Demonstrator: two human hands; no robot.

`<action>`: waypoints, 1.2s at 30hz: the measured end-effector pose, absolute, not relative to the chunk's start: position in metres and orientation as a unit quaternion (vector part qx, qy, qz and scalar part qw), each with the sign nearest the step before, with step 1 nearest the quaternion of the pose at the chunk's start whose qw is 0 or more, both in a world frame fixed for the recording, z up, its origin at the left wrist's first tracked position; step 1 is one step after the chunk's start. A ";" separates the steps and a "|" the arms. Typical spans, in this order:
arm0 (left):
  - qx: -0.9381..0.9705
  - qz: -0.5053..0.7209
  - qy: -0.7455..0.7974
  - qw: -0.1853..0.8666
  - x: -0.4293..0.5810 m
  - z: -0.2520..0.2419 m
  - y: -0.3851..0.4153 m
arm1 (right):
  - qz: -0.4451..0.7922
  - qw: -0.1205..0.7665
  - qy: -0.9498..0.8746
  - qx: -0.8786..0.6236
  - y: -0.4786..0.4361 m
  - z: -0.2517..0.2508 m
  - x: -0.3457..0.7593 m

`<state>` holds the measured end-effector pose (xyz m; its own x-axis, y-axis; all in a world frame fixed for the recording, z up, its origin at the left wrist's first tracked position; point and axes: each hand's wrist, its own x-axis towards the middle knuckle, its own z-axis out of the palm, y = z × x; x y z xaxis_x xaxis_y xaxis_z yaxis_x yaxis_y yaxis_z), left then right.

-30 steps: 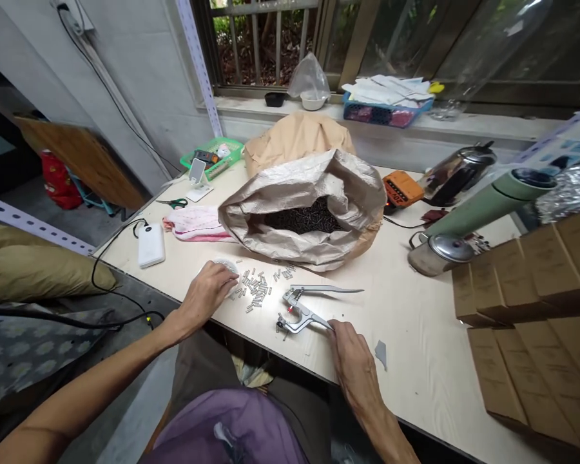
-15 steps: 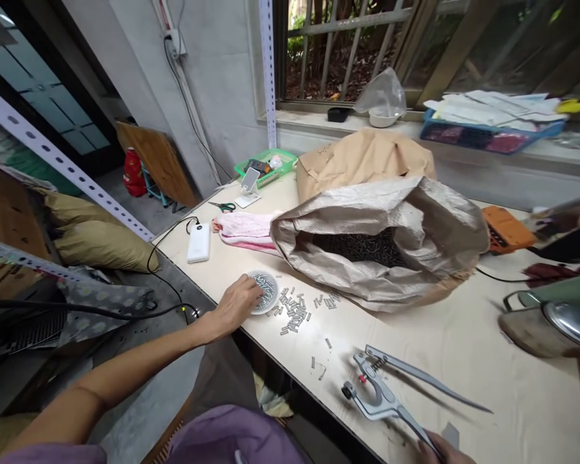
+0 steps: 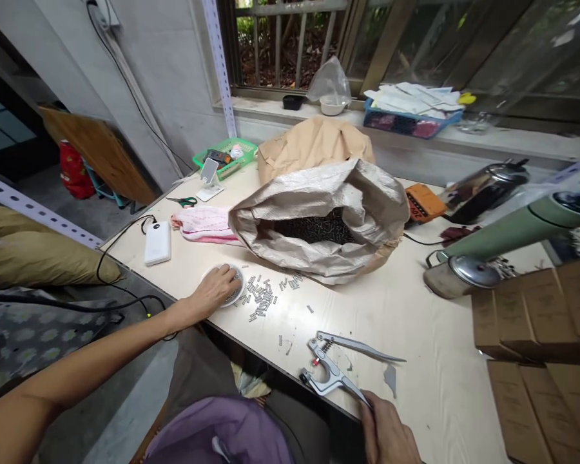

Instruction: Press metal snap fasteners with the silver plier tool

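Near right on the pale wooden counter point(image 3: 439, 386), right hand point(image 3: 390, 430) grips grey metal pliers point(image 3: 337, 375) by one handle; farther left, left hand point(image 3: 216, 287)'s over a round white bowl point(image 3: 243, 287), can't tell if pinching.

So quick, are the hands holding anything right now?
Left hand: at the small bowl, can't tell if it's holding anything.
Right hand: closed around one handle of the gray pliers.

Bright light washes a pale worktable point(image 3: 430, 354) beneath a barred window point(image 3: 290, 45).
Glare whitens the surface beside scattered metal springs point(image 3: 262, 303); shadow darkens the far-left corner near a red bag point(image 3: 76, 171), while wide-angle distortion slants the cardboard boxes point(image 3: 544, 316) at the right edge.
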<state>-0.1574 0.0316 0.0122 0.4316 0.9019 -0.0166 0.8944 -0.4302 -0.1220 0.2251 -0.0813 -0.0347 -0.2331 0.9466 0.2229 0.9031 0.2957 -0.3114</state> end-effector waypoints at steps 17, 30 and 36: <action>-0.845 -0.040 -0.532 0.029 -0.159 0.013 0.036 | -0.047 0.173 -0.809 -0.560 -0.056 -0.026 0.186; -0.605 -0.339 -0.645 -0.322 -0.126 0.029 0.016 | -0.044 0.153 -0.802 -0.576 -0.057 -0.023 0.178; -0.560 -0.243 -0.580 -0.539 -0.054 0.015 -0.002 | -0.051 0.143 -0.797 -0.585 -0.059 -0.024 0.175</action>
